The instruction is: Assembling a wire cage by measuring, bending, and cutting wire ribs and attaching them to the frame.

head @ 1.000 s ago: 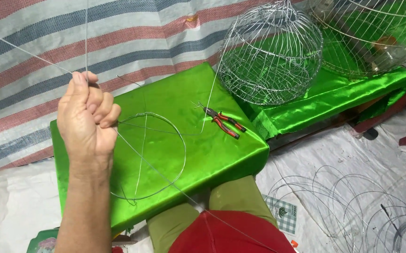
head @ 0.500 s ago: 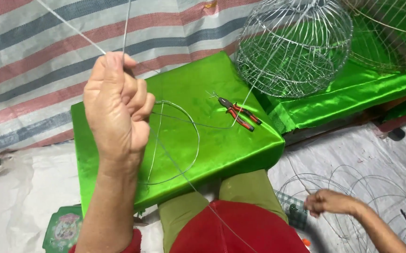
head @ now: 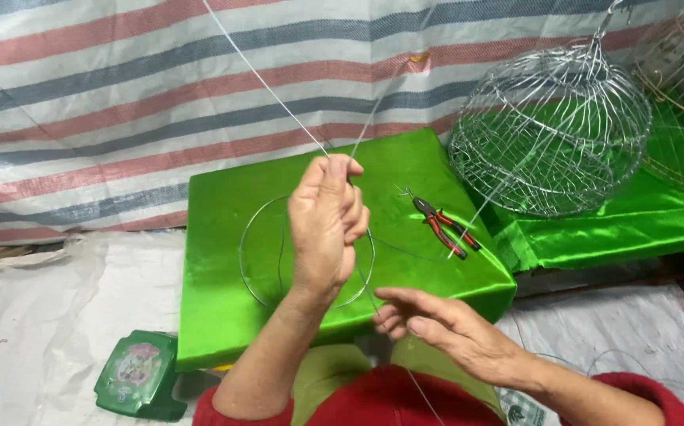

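Two thin silvery wires point(head: 279, 99) in left hand point(head: 326, 225)'s closed grip; right hand point(head: 444, 327) open.

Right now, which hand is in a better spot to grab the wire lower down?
The right hand, probably. It is open, with its fingers spread just beside the thin wire below the left hand. The left hand is already closed on that wire higher up, so it is busy.

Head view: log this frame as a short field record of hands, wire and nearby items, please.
left hand: raised, fingers pinched on thin wire
right hand: open, low, fingertips at the wire's lower run
wire ring: flat on green satin block
pliers: red-handled, on the block, untouched
wire cage: dome-shaped, on green cloth at right
green box: on the floor sheet
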